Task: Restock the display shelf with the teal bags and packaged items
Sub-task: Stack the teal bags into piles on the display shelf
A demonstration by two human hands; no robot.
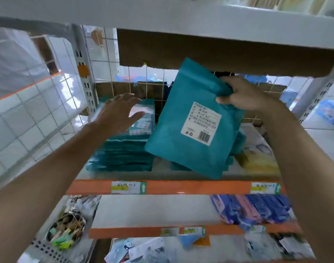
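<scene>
Right hand (238,93) is pinching the top right corner of a flat rectangular matte teal bag (173,133), grip closed on it. Bag is hanging tilted over the middle of the white shelf (160,174), lower corner reaching the orange front edge. White printed barcode label (201,123) is facing out. Left hand (118,111) is hovering, grip open, fingers spread, over the stack of flat teal bags (122,154) on the shelf's left side; contact unclear. Lower teal stack (236,147) is sitting behind the held bag. Glossy yellow packet (261,158) is lying near the right edge.

R hand (236,93) grips teal bag (183,118), L hand (118,111) open
</scene>
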